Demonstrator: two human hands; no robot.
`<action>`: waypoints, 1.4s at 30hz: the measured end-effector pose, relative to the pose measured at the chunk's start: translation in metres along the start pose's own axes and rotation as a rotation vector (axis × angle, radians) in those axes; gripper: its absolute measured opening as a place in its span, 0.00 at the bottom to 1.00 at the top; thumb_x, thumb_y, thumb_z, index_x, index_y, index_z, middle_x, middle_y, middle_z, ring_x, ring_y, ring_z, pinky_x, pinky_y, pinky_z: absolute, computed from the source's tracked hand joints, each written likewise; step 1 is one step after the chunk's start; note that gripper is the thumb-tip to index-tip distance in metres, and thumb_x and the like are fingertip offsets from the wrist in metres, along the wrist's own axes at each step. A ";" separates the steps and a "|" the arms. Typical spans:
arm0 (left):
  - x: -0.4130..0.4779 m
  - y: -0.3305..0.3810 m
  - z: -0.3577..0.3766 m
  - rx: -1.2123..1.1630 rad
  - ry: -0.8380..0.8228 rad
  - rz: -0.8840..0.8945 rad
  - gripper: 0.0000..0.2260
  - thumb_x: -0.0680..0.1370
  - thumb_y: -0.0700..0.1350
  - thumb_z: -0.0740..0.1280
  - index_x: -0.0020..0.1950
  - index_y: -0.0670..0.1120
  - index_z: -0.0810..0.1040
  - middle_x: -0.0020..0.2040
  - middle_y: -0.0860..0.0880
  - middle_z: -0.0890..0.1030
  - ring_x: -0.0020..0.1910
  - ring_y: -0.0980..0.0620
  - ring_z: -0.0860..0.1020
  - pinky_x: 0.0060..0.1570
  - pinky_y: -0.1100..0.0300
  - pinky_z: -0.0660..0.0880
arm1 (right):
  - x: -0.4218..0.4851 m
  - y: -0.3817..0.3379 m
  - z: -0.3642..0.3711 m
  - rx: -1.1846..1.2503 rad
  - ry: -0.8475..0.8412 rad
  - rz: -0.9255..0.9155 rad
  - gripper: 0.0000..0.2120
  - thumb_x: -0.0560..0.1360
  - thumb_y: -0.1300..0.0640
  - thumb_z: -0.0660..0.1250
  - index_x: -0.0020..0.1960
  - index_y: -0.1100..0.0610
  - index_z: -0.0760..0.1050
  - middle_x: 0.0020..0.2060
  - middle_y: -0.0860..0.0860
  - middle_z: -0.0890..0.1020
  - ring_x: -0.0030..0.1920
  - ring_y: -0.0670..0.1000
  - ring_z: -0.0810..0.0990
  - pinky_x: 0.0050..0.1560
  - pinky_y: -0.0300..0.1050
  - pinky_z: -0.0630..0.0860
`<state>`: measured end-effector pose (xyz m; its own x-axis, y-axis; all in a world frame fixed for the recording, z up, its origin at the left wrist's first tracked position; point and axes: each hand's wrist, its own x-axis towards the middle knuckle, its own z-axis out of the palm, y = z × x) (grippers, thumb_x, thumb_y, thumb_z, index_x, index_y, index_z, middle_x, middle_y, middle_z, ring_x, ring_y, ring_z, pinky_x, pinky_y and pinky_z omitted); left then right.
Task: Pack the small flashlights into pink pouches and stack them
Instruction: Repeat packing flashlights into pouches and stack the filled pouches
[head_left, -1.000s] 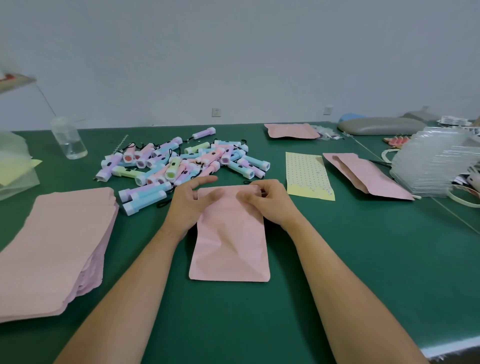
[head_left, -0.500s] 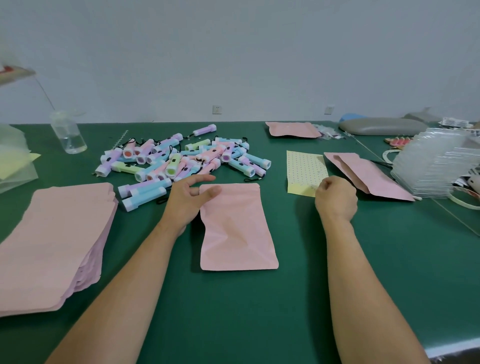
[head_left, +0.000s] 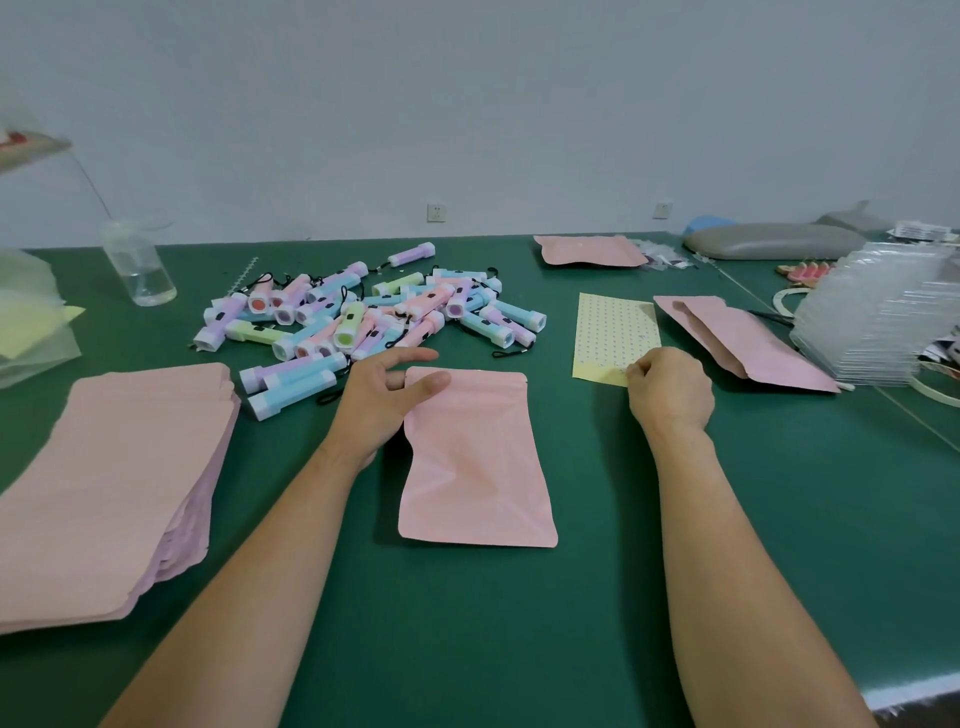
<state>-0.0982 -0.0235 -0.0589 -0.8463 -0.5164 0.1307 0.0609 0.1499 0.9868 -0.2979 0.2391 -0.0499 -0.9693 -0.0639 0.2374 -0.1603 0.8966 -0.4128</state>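
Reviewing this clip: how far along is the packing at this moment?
Done: unclear; the pouches at right may be filled. In hand: the left hand holds a corner of the centre pink pouch, and the right hand pinches the dotted yellow sheet. Left: a big pile of loose flashlights and a thick pouch stack.

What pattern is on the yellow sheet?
Rows of small dots cover the sheet, shown in the head view.
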 end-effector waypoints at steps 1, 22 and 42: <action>0.000 0.000 0.000 0.007 0.005 0.003 0.18 0.74 0.50 0.80 0.63 0.52 0.83 0.42 0.37 0.87 0.45 0.40 0.88 0.51 0.47 0.84 | 0.000 -0.001 0.001 -0.022 -0.002 -0.001 0.10 0.83 0.54 0.64 0.52 0.58 0.82 0.50 0.57 0.82 0.49 0.62 0.81 0.43 0.50 0.75; 0.006 -0.006 0.000 0.053 0.036 0.030 0.17 0.77 0.55 0.77 0.64 0.56 0.82 0.53 0.54 0.86 0.54 0.54 0.83 0.62 0.51 0.77 | -0.004 -0.009 -0.003 0.410 -0.059 -0.036 0.13 0.85 0.53 0.57 0.55 0.58 0.79 0.49 0.53 0.82 0.48 0.56 0.78 0.49 0.51 0.75; -0.005 0.007 0.001 -0.002 -0.149 0.139 0.17 0.71 0.61 0.79 0.55 0.54 0.90 0.78 0.57 0.72 0.78 0.66 0.63 0.79 0.42 0.64 | -0.099 -0.112 0.014 0.799 -0.447 -0.636 0.08 0.85 0.59 0.60 0.50 0.56 0.77 0.49 0.52 0.80 0.52 0.50 0.76 0.52 0.40 0.72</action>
<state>-0.0944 -0.0194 -0.0531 -0.8984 -0.3608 0.2506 0.1837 0.2097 0.9603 -0.1862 0.1389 -0.0394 -0.6218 -0.7078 0.3352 -0.5697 0.1151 -0.8137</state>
